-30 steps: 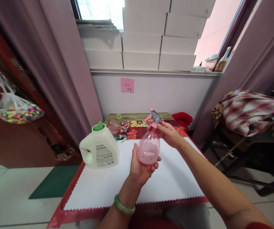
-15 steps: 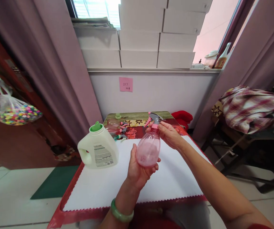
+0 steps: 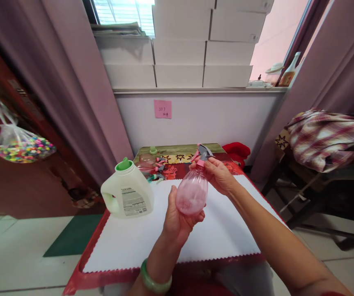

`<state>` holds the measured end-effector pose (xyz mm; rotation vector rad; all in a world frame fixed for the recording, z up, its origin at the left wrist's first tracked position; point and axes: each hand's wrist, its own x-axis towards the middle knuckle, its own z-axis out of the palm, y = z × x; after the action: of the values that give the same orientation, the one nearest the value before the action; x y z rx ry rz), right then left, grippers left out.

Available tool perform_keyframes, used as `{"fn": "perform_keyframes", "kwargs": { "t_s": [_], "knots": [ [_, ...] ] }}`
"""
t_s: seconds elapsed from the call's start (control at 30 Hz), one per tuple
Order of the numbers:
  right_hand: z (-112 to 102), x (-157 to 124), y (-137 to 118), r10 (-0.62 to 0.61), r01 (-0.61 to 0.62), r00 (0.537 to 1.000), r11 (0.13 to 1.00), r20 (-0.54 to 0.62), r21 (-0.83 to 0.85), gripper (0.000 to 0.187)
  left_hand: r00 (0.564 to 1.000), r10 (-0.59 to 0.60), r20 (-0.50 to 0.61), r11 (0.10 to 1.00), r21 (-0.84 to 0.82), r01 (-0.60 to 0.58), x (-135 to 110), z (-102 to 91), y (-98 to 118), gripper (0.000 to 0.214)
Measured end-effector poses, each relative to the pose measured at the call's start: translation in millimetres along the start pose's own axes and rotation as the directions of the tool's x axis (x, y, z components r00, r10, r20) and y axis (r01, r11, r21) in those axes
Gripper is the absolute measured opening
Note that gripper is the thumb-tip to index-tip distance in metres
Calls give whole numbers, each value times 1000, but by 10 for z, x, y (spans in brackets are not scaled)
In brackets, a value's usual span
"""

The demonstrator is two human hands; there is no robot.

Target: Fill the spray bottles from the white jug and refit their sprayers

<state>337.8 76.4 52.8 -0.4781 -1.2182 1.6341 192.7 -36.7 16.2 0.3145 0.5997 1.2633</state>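
A clear pink spray bottle [image 3: 192, 192] is held up over the white sheet, tilted slightly to the right. My left hand [image 3: 180, 220] cups its rounded body from below, fingers wrapped behind it. My right hand [image 3: 218, 174] pinches the pink collar at the neck, just under the grey and pink trigger head [image 3: 204, 153]. The head sits on the neck; whether it is fully screwed down I cannot tell. Some foamy or cloudy liquid seems to show inside the bottle. To the left stands a whitish detergent jug [image 3: 129, 191] with a green spout.
Several more spray bottles [image 3: 148, 164] lie at the table's back left. The white sheet [image 3: 226, 230] covers most of the red-edged table. A bag of colourful beads [image 3: 23, 146] hangs at left; a plaid cloth [image 3: 321, 139] is heaped at right.
The trigger head has turned a little on the neck and shifted slightly right, with my right fingers still at the collar. My left hand keeps its hold on the body.
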Motion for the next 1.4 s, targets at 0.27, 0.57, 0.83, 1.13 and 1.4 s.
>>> {"fn": "perform_keyframes", "kwargs": {
  "t_s": [0.27, 0.57, 0.83, 1.13, 1.4],
  "knots": [
    [33, -36, 54, -20, 21, 999, 1000, -36, 8, 49, 990, 109, -90, 987, 129, -97, -48, 51, -52, 74],
    [74, -41, 102, -15, 16, 997, 1000, -81, 9, 52, 802, 578, -154, 777, 406, -482, -16, 20, -203, 67],
    [139, -18, 222, -18, 32, 979, 997, -205, 63, 49, 485, 874, -32, 365, 702, -611, 119, -116, -287, 107],
    [207, -15, 370, 1, 30, 966, 993, -260, 118, 45, 299, 948, 110, 97, 794, -600, 199, -257, -314, 96],
    [307, -31, 328, -52, 67, 960, 997, -275, 44, 32, 477, 874, -86, 382, 730, -567, 172, -205, -389, 123]
  ]
}}
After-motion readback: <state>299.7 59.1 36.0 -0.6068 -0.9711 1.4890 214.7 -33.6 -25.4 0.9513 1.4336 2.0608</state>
